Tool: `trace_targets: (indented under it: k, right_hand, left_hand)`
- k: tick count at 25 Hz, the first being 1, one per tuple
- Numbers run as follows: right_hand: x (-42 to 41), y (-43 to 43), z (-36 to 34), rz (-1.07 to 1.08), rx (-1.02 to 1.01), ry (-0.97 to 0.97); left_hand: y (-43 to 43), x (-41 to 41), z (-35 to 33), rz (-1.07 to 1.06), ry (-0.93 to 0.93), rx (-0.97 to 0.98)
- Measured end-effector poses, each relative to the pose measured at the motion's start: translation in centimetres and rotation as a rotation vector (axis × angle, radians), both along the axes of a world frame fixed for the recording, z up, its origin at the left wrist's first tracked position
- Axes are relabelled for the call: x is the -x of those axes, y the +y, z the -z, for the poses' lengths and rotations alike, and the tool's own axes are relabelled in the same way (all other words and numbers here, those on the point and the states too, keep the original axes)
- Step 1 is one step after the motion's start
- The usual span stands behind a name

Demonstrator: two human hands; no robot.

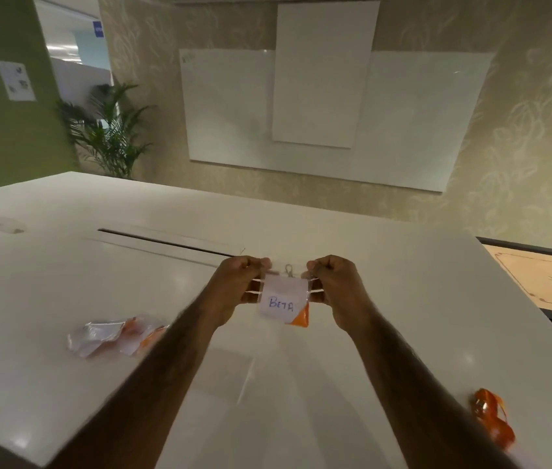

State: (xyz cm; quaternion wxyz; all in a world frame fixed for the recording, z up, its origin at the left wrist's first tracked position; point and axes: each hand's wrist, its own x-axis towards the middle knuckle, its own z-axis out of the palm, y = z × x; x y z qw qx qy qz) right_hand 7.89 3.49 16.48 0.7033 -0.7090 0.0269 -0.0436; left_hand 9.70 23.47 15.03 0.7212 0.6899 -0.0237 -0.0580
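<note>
The left grip (246,284) and right grip (330,282) each pinched a side of the BETA badge (279,299) above the surface (64,282); blurred wrappers (112,336), perhaps plastic, lay at eight o'clock.

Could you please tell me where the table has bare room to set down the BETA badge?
The table is bare right of the cable slot, and at left between slot and the badge pile. Crowded: that pile and the orange lanyard.

Left grip (239,286) and right grip (334,284) pinching opposite edges of a BETA badge sleeve (281,301) above the white surface (64,272), crumpled sleeves (115,336) left of the grips, orange lanyard (493,419) nearer, right
</note>
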Motion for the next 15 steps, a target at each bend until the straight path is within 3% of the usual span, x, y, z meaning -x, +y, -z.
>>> trace_targets:
  k: [8,15]
  right_hand:
    - [-0.3,9.5,4.6,-0.200,-0.043,0.147]
    - [-0.1,23.4,7.2,-0.253,-0.042,0.184]
  left_hand:
    - [9.6,3.0,2.5,-0.295,-0.028,-0.283]
    - [23.1,3.0,4.6,-0.390,-0.034,-0.584]
